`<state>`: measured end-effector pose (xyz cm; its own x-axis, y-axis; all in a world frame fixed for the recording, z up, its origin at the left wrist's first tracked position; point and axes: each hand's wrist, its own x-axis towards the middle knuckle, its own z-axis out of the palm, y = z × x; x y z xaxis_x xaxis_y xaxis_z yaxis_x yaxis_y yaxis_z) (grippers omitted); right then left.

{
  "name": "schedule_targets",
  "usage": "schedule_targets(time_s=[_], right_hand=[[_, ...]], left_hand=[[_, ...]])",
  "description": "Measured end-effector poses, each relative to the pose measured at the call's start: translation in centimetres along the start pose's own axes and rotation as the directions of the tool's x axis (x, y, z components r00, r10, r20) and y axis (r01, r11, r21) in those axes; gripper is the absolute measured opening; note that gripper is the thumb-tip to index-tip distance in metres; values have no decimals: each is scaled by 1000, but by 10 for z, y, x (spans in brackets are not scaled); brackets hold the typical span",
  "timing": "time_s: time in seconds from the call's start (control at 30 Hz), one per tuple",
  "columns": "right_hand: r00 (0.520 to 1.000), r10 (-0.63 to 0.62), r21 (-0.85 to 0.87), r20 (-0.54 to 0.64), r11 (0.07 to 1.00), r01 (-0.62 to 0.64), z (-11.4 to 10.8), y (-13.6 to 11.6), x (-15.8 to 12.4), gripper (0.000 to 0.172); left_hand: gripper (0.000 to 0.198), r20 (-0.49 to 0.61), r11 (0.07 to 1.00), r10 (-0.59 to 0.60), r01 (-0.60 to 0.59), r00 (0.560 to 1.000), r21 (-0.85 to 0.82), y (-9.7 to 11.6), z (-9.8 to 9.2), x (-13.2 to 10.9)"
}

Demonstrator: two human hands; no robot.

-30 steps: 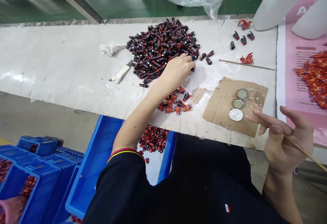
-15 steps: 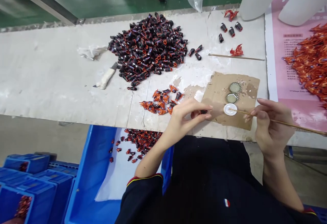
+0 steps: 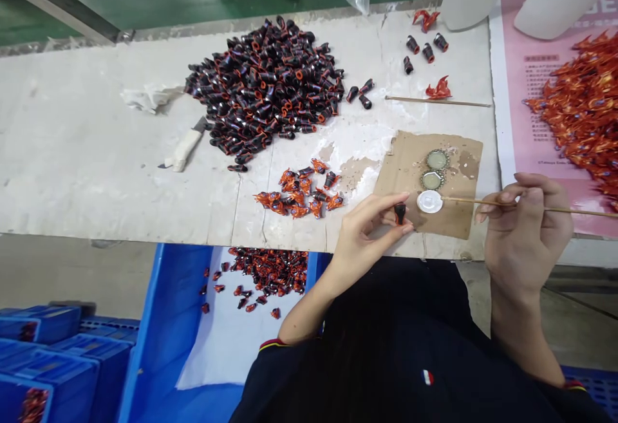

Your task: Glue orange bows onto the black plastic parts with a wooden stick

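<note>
My left hand [image 3: 371, 230] pinches a small black piece with an orange-red edge [image 3: 400, 213] between thumb and fingers, just left of a white round cap [image 3: 429, 202]. A thin wooden stick [image 3: 468, 201] rests in my right hand [image 3: 526, 236], its tip at the right rim of that cap. Under the cap lies a piece of brown cardboard [image 3: 451, 220]. Two bottle caps with pale contents, an upper one [image 3: 437, 160] and a lower one [image 3: 432, 181], sit behind the white cap. Several joined orange-and-black pieces [image 3: 297, 196] lie left of my left hand.
A large heap of black pieces [image 3: 270, 85] covers the table's middle. Orange pieces [image 3: 579, 101] are piled on a pink sheet at right. A knife [image 3: 186, 146] and a second stick [image 3: 434, 101] lie on the table. Below stands a blue bin [image 3: 154, 320].
My left hand has moved right, bringing the black piece nearer the white cap. The stick's tip has shifted from the cap's middle to its right rim. The view has shifted slightly.
</note>
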<state>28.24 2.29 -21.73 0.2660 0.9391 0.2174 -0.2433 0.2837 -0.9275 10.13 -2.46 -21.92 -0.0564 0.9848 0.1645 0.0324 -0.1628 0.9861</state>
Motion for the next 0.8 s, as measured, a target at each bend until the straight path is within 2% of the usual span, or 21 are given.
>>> schedule_targets(time_s=[0.13, 0.27, 0.53, 0.8], right_hand=[[999, 30, 60, -26, 998, -28, 1, -2, 3, 14], [999, 18, 98, -34, 995, -15, 5, -2, 2, 13], [993, -5, 43, 119, 999, 0, 12, 6, -11, 10], [990, 39, 32, 134, 999, -44, 12, 10, -12, 8]], left_hand=[[34, 5, 999, 33, -33, 999, -9, -4, 7, 1], [33, 24, 996, 68, -69, 997, 62, -8, 10, 2], [31, 53, 986, 84, -91, 995, 139, -7, 11, 3], [33, 55, 993, 54, -60, 997, 99, -7, 11, 1]])
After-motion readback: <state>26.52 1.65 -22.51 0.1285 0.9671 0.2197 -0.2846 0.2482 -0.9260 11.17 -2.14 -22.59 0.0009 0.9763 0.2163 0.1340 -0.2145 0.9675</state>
